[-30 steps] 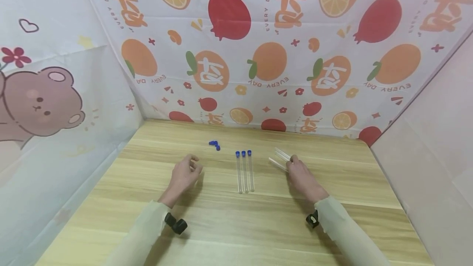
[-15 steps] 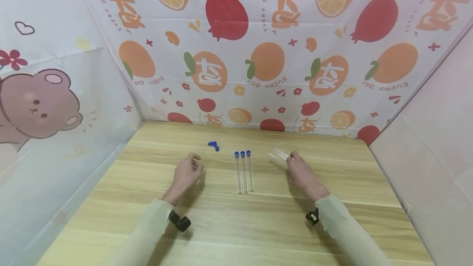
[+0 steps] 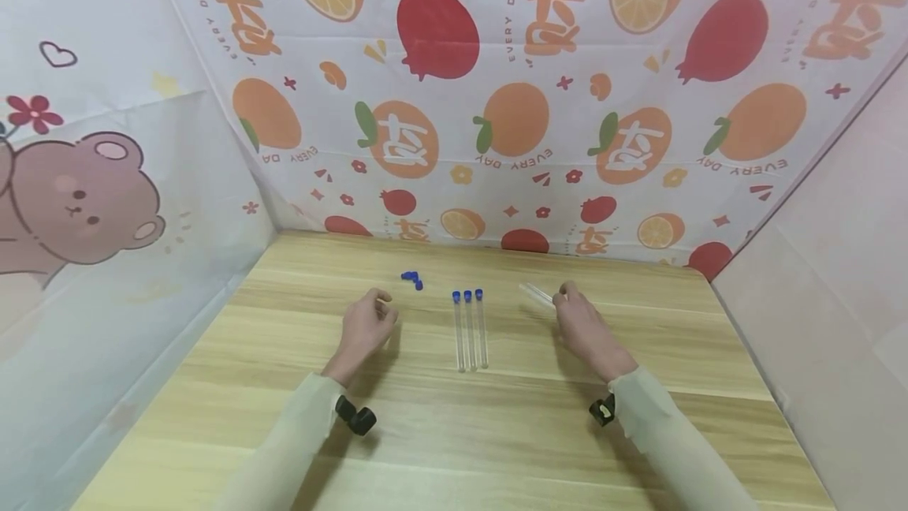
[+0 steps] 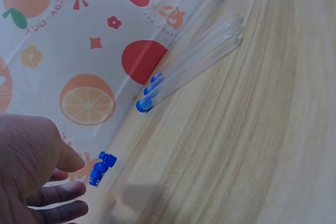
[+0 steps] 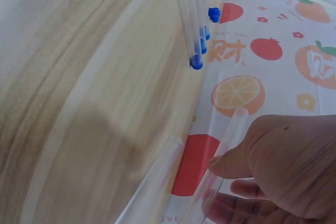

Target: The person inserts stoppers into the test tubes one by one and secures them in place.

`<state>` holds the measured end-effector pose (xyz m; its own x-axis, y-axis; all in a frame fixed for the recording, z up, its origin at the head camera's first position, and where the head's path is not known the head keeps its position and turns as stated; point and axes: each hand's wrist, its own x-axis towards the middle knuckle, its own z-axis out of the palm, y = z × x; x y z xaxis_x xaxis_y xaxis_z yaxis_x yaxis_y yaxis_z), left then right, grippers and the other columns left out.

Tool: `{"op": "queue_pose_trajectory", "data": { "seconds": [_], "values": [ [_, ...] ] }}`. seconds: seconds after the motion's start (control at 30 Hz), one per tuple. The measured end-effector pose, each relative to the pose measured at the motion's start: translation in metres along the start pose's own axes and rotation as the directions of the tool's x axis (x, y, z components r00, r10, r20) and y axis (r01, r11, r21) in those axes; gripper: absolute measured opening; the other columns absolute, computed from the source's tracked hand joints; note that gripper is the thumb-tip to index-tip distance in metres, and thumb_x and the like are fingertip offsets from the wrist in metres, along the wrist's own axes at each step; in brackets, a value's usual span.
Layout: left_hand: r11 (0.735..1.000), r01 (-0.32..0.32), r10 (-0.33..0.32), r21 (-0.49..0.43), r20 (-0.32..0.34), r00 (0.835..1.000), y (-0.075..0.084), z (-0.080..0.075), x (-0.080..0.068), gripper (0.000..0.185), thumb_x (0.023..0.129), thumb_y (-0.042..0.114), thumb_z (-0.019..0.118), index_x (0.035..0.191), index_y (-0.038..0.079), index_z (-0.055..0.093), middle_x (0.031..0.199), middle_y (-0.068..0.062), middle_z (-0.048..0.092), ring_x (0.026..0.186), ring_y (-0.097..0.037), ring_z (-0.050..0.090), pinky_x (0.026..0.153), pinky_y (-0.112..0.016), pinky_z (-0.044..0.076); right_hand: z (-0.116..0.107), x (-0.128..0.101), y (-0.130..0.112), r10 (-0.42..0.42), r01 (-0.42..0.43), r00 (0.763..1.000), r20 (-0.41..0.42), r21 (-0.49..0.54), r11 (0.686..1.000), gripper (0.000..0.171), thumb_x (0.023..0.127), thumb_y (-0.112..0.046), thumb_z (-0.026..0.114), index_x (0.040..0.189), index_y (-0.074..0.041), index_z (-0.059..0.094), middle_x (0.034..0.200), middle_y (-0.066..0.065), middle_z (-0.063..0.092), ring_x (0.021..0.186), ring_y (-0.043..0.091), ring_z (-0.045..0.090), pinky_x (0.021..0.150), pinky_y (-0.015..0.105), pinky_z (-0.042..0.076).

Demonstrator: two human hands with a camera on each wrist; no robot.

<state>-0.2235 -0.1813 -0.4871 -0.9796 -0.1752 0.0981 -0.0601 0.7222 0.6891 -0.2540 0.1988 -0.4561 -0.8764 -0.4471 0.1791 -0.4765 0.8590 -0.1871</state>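
Between thumb and fingers, my right hand pinches a clear test tube, its near end pointing up past the thumb in the right wrist view. Just beside it another clear tube lies on the table. In the head view these tubes overlap, and the hand hides their right ends. My left hand hovers with loosely bent fingers and holds nothing, just short of a small cluster of loose blue caps. Midway between the hands, three test tubes with blue caps lie side by side, caps toward the back.
The wooden table meets a fruit-print cloth hanging along its back edge. A bear-print sheet hangs at the left, and a pale wall stands at the right.
The right hand's tube has shifted back and away from the front, now close alongside the other loose tubes. My left hand has drifted slightly forward and right, toward the caps.
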Motion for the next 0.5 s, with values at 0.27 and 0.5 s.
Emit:
{"op": "queue_pose_trajectory", "data": {
  "seconds": [0.27, 0.5],
  "values": [
    [1.000, 0.015, -0.016, 0.003, 0.008, 1.000, -0.002, 0.006, 0.006, 0.033, 0.090, 0.008, 0.065, 0.121, -0.002, 0.060, 0.103, -0.023, 0.074, 0.090, -0.032, 0.071, 0.077, -0.041, 0.061, -0.005, 0.004, -0.001, 0.016, -0.016, 1.000, -0.004, -0.010, 1.000, 0.043, 0.070, 0.015, 0.075, 0.111, 0.010, 0.062, 0.128, 0.025, 0.053, 0.100, 0.035, 0.063, 0.082, 0.039, 0.061],
    [0.999, 0.037, -0.036, -0.027, 0.017, 0.999, 0.000, 0.013, 0.011, 0.034, 0.091, 0.008, 0.065, 0.122, -0.003, 0.060, 0.104, -0.022, 0.074, 0.094, -0.033, 0.070, 0.082, -0.042, 0.061, -0.010, 0.008, 0.001, 0.022, -0.022, 1.000, -0.021, -0.011, 1.000, 0.038, 0.072, 0.017, 0.068, 0.109, 0.009, 0.063, 0.127, 0.024, 0.054, 0.098, 0.035, 0.063, 0.079, 0.040, 0.061]
  ]
}}
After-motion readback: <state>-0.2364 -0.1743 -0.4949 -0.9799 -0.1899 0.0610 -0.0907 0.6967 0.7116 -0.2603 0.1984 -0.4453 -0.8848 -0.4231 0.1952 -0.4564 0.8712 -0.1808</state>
